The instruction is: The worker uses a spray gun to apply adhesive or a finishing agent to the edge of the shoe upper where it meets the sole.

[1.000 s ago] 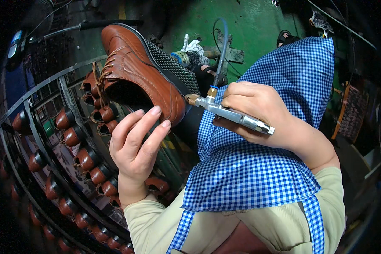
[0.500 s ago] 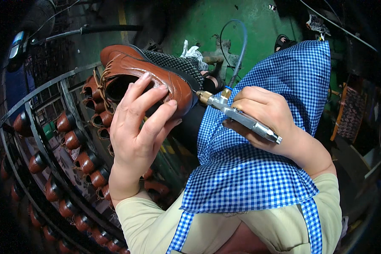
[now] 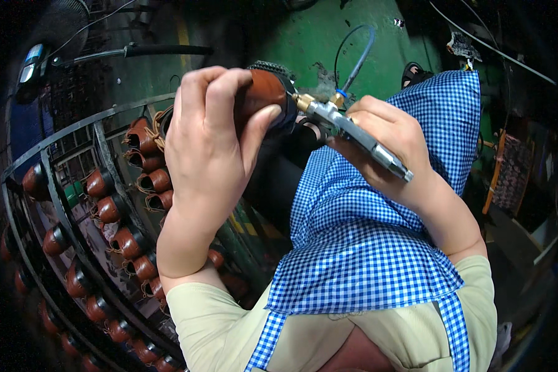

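Observation:
My left hand (image 3: 214,127) is closed around a brown leather shoe (image 3: 263,93) with a black sole, its heel end facing right. Most of the shoe is hidden behind my fingers and palm. In my right hand (image 3: 387,142) is a silver spray gun (image 3: 367,137), gripped with the fingers wrapped round its body. The gun's brass nozzle points left, very close to the shoe near the sole edge; whether they touch I cannot tell. From the gun's blue fitting a thin air hose (image 3: 356,68) loops upward.
To my left stands a curved metal rack (image 3: 105,116) holding several brown shoes (image 3: 128,242). A blue checked apron (image 3: 359,266) covers my lap. A dark metal bar (image 3: 161,51) crosses at the upper left. A woven-backed chair (image 3: 511,167) stands at the right.
The shoe has been turned and tilted, so its opening and laces no longer show. My left hand has rolled over with it and moved up; the spray gun has shifted slightly up.

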Motion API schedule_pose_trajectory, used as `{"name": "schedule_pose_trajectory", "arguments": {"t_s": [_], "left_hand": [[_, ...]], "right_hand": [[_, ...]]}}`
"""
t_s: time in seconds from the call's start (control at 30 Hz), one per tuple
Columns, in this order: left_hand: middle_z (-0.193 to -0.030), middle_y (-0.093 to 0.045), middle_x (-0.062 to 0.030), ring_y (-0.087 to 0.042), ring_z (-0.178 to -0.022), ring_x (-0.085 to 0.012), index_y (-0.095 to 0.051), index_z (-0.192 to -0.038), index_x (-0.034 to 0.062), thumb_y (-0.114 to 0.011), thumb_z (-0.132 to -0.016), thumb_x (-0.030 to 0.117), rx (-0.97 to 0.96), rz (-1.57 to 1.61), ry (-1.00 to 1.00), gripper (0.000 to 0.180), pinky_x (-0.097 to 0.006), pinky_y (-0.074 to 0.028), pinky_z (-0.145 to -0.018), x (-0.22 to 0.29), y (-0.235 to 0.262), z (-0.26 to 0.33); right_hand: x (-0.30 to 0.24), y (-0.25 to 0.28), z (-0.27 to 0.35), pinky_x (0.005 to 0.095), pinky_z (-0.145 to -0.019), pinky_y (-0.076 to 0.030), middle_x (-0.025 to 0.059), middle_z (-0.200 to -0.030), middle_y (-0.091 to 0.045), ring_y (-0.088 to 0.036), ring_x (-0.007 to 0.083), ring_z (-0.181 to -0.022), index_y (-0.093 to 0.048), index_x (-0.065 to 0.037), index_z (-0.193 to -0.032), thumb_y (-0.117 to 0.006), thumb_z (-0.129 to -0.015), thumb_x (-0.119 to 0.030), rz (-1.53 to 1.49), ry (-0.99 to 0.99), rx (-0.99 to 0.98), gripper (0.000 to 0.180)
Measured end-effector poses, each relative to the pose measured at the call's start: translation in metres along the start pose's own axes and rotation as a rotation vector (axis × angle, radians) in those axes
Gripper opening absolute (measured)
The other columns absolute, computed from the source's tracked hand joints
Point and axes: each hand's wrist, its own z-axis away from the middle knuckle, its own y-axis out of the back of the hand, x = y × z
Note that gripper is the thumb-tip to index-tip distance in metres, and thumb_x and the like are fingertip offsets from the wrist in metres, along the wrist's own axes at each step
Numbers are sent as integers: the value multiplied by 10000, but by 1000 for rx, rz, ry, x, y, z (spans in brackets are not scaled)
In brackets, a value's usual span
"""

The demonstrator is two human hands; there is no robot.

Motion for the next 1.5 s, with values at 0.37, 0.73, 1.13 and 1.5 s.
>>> {"name": "schedule_pose_trajectory", "arguments": {"t_s": [0.37, 0.73, 1.13, 1.5], "left_hand": [[-1012, -640, -155, -705, -920, -362, -555, -1106, 52, -665, -986, 450, -67, -406, 85, 430, -453, -579, -733, -44, -8, -53], [-1031, -718, -209, -703, -1020, -425, -575, -1086, 37, -595, -1029, 501, -208, -438, 240, 468, -498, -558, -860, -87, -9, -65], [-1081, -727, -240, -697, -1066, -446, -594, -1112, 23, -574, -1029, 529, -228, -417, 346, 513, -512, -550, -902, -95, -10, -66], [-1053, -719, -229, -694, -1040, -449, -578, -1089, 33, -581, -1026, 537, -122, -359, 337, 507, -521, -542, -886, -83, -11, -56]], "right_hand": [[29, -29, -55, 389, -601, -495, 100, -818, -636, -634, 292, -676, -725, -55, -914, -794, -902, -195, -11, 23, 70, 156], [36, -58, -79, 384, -614, -493, 94, -815, -623, -618, 282, -683, -727, -56, -925, -763, -943, -235, 61, 78, 108, 184], [31, -68, -74, 379, -619, -524, 91, -833, -650, -658, 282, -706, -720, -66, -890, -772, -933, -247, 155, 78, 135, 193], [37, -62, -73, 395, -639, -535, 78, -861, -667, -676, 300, -735, -759, -109, -946, -756, -936, -285, -15, -44, 164, 176]]}}
